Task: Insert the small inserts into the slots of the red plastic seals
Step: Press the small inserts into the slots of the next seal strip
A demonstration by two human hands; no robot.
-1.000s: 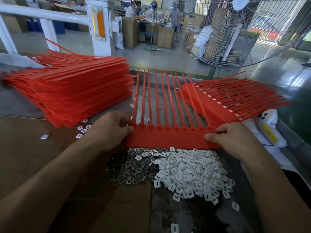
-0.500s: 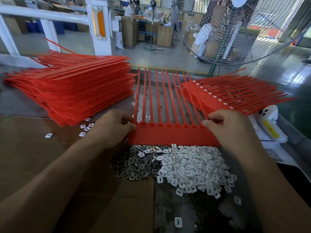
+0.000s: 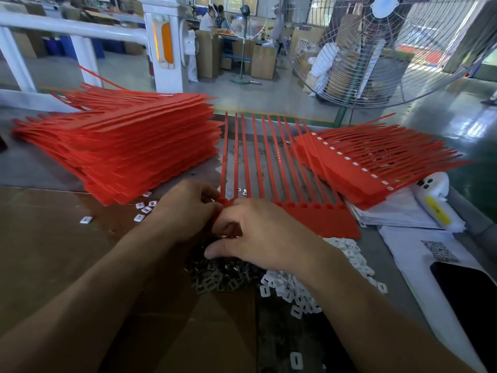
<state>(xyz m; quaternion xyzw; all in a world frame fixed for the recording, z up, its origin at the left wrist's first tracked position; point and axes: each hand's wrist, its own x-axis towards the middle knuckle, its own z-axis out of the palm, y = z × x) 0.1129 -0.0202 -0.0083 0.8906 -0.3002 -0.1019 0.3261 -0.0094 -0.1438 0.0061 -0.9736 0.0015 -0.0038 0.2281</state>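
My left hand (image 3: 188,208) pinches the left end of one red seal strip (image 3: 317,219); my right hand (image 3: 258,238), fingers curled, meets it there, whether holding an insert I cannot tell. The strip runs toward three o'clock, ten straps pointing to twelve. The heap of white inserts (image 3: 301,289) lies at six o'clock. Two red stacks flank it: tall stack (image 3: 121,149) at ten, low stack (image 3: 371,162) at two.

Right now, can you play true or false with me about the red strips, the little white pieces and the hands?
1. The tall stack of red seals lies left of the red seal strip being worked on. True.
2. Both hands are at the strip's right end. False: the left hand and right hand meet at its left end.
3. White inserts are heaped near the person, in front of the strip. True.
4. The big fan lies flat on the table. False: it stands upright behind it.
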